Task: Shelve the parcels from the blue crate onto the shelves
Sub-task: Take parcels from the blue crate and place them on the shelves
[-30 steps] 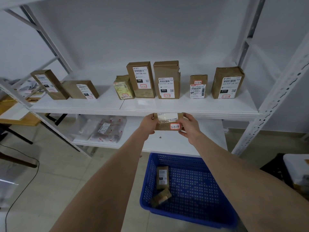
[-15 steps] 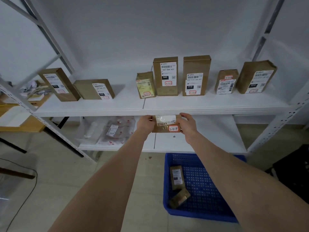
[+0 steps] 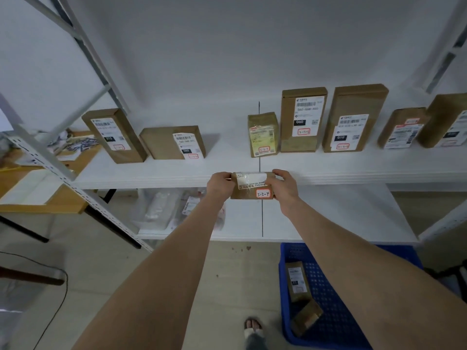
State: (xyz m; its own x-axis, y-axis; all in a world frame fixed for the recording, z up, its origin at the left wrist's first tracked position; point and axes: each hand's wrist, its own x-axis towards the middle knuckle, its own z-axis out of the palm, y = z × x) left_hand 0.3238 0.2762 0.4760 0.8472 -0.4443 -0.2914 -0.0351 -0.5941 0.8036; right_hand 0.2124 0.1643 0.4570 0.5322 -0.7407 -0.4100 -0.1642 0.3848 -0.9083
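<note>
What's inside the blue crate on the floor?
Two brown parcels lie in the blue crate: a labelled parcel and a tilted parcel just nearer the camera. The right forearm covers the crate's far right part, so anything there is hidden.

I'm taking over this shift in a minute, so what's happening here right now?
A person holds a small brown parcel with a handwritten 3-3-4 sticker between the left hand and the right hand, at the front edge of the upper shelf, not yet set down. Seven parcels already stand on that shelf. Two more parcels lie in the blue crate below.
</note>
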